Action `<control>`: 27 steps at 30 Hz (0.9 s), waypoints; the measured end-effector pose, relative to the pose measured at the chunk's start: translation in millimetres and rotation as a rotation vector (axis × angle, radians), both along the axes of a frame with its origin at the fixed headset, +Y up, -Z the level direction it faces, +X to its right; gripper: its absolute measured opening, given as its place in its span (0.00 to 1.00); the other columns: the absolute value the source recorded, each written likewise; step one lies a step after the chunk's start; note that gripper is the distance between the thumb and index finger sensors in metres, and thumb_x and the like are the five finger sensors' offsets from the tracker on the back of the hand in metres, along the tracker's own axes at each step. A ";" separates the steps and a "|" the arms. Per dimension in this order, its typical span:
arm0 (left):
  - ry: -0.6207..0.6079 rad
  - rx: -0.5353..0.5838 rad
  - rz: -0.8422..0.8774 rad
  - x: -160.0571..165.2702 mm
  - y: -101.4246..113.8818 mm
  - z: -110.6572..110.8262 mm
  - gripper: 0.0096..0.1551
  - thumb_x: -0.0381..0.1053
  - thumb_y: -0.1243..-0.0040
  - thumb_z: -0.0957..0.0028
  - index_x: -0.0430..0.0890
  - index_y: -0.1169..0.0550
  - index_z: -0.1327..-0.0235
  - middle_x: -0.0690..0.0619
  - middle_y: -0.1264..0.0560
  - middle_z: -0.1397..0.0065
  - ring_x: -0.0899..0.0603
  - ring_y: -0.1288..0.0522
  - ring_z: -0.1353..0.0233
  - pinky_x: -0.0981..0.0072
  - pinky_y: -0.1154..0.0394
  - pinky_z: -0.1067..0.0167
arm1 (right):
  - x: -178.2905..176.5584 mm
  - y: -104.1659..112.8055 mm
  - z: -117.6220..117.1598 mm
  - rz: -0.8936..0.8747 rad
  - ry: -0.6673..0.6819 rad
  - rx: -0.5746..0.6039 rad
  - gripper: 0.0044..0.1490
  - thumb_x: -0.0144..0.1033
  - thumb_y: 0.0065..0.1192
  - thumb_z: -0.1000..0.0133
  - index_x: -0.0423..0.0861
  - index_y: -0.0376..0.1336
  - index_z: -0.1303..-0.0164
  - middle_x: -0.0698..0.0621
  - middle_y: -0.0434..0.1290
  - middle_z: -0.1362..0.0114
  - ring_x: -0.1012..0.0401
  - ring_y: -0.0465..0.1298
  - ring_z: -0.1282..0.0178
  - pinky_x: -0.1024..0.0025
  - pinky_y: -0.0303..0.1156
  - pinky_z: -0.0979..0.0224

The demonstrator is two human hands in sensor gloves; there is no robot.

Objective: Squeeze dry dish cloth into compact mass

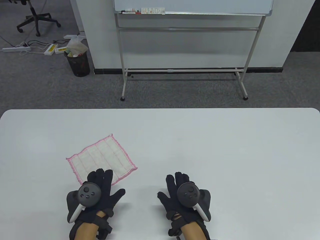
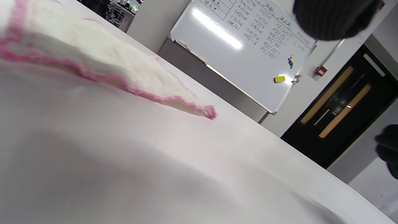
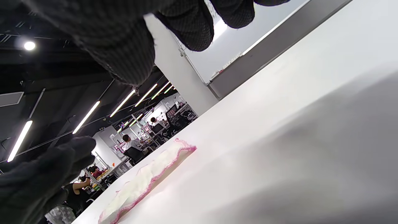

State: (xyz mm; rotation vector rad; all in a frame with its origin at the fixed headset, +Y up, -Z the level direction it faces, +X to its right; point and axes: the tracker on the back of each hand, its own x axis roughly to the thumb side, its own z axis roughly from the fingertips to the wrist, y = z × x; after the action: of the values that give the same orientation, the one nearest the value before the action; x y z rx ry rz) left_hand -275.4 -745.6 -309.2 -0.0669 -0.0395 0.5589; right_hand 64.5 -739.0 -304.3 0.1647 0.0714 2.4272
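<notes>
Dish cloth (image 1: 101, 159): white w/ pink edging, lies flat & spread out on the table (image 1: 200, 140), just ahead of the left hand. Its near corner sits under that hand's fingertips in the table view. Left wrist view shows its pink hem (image 2: 130, 88) close up, lying on the tabletop. In the right wrist view it's off to that hand's left, well apart from it.

Left hand (image 1: 96, 192): palm down, fingers stretched fwd & spread, thumb out toward the right hand. Fingertips overlap the cloth's near corner; can't tell if they press it or just hover. Nothing gripped. Tracker (image 1: 88, 193) on its back.

Right hand (image 1: 183, 192): palm down over bare table, fingers extended & slightly spread, thumb out toward the left hand. Holds nothing, not touching the cloth. Tracker (image 1: 188, 192) on its back. Right wrist view: gloved fingers (image 3: 189, 28) hang in from the top, clear of the tabletop.

Gap: hands side by side, apart, bare table between them.

Beyond both hands: whiteboard stand (image 1: 185, 50) on the floor past the table's far edge; wastebasket (image 1: 78, 62) to the left of it.
</notes>
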 end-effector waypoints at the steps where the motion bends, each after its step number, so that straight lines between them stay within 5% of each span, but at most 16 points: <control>1: 0.016 -0.009 -0.009 -4.1 -3.1 -1.0 0.55 0.76 0.44 0.51 0.56 0.56 0.22 0.49 0.65 0.15 0.36 0.72 0.19 0.31 0.70 0.31 | -1.9 -1.0 -0.2 -0.004 0.011 -0.008 0.51 0.58 0.63 0.46 0.46 0.48 0.21 0.42 0.41 0.16 0.41 0.38 0.16 0.39 0.32 0.21; 7: 0.060 -0.133 0.005 -18.8 -31.8 -7.1 0.56 0.77 0.44 0.52 0.53 0.54 0.22 0.49 0.62 0.15 0.37 0.69 0.18 0.30 0.66 0.31 | -8.9 -5.3 -0.1 0.006 0.054 -0.043 0.50 0.58 0.63 0.46 0.46 0.48 0.21 0.42 0.41 0.16 0.41 0.39 0.16 0.38 0.33 0.21; 16: 0.098 -0.454 -0.089 -17.9 -54.6 -20.9 0.55 0.73 0.43 0.47 0.57 0.60 0.23 0.57 0.70 0.17 0.42 0.75 0.18 0.35 0.74 0.29 | -3.9 -14.2 -2.3 -0.050 0.056 -0.104 0.50 0.58 0.62 0.46 0.45 0.49 0.21 0.41 0.42 0.16 0.40 0.39 0.16 0.38 0.33 0.22; 23: 0.157 -0.292 -0.252 -7.8 -37.6 -24.1 0.47 0.68 0.31 0.55 0.56 0.39 0.26 0.53 0.49 0.18 0.41 0.51 0.21 0.44 0.48 0.27 | -4.6 -19.8 -3.4 -0.099 0.097 -0.154 0.49 0.59 0.60 0.45 0.45 0.49 0.21 0.40 0.44 0.17 0.39 0.41 0.17 0.38 0.33 0.22; 27: 0.197 -0.200 -0.319 -2.0 -29.4 -24.7 0.32 0.62 0.29 0.52 0.57 0.28 0.36 0.53 0.35 0.27 0.42 0.38 0.31 0.50 0.34 0.36 | 0.1 -19.5 -3.9 -0.086 0.093 -0.144 0.49 0.59 0.59 0.45 0.45 0.49 0.21 0.39 0.45 0.17 0.39 0.42 0.17 0.38 0.33 0.22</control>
State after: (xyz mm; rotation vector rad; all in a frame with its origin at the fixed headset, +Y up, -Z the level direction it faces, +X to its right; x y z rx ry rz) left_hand -277.4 -775.0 -333.9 -0.2089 0.2166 0.2467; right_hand 64.7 -758.4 -308.2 0.2104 0.2747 2.3182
